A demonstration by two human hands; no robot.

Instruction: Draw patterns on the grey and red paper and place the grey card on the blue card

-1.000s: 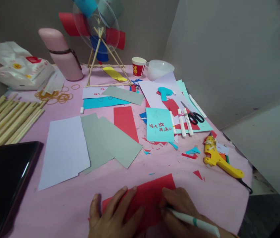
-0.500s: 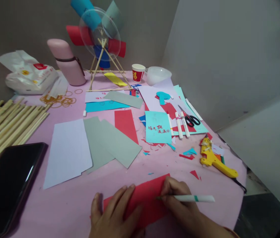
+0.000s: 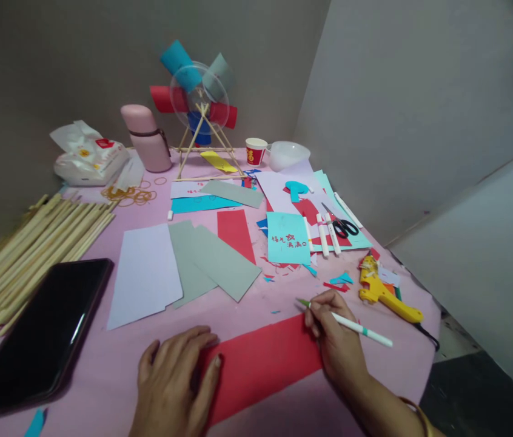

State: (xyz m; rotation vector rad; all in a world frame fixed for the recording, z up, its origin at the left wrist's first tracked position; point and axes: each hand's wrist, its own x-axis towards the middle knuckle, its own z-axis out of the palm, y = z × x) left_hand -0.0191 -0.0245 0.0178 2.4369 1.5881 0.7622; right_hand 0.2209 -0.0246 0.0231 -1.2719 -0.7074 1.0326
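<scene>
A red paper strip (image 3: 261, 367) lies slanted on the pink-covered table in front of me. Over its left end rests my left hand (image 3: 177, 376), fingers spread and thumb on the paper. My right hand (image 3: 336, 331) grips a white marker pen (image 3: 365, 332) with a green band, at the strip's right end. The pen's green tip points up and left, raised off the paper. No clear writing shows on the strip. Beyond it lie grey paper sheets (image 3: 227, 261), a white sheet (image 3: 147, 273) and a turquoise card (image 3: 288, 240) with red handwriting.
A black phone (image 3: 42, 334) and wooden sticks (image 3: 51, 243) lie left. A stick-framed paper wheel (image 3: 199, 100), pink bottle (image 3: 147, 139), tissue pack (image 3: 88, 158), paper cup (image 3: 255, 152) and bowl (image 3: 288, 155) stand behind. Scissors (image 3: 345, 228) and a yellow glue gun (image 3: 386, 294) lie right.
My left hand has moved left and opened out, uncovering more of the red paper. The pen tip has lifted off the strip towards its far edge. The view has tilted up and shifted left.
</scene>
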